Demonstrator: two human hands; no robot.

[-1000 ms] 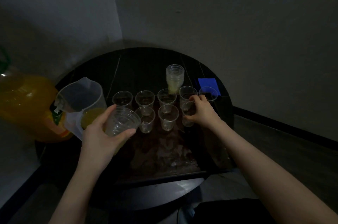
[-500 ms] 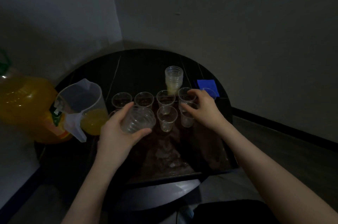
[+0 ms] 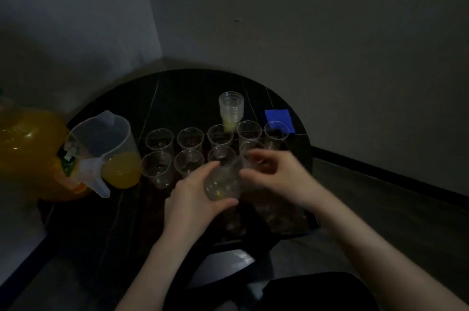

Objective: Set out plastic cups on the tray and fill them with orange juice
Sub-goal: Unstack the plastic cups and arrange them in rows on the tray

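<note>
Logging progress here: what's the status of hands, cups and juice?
Left hand grips clear plastic cup stack; right hand fingers pinch its rim. Nine empty clear cups stand on dark tray. Translucent jug part-full, nothing poured.

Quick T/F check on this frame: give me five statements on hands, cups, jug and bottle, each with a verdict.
1. The left hand holds a stack of clear cups. True.
2. The jug is full to the brim. False: juice fills only its lower part.
3. The cups standing on the tray are filled with juice. False: they look empty.
4. A second cup stack stands behind the rows. True.
5. The right hand grips the orange bottle. False: it reaches the cups in the left hand; the bottle stands untouched at far left.
</note>
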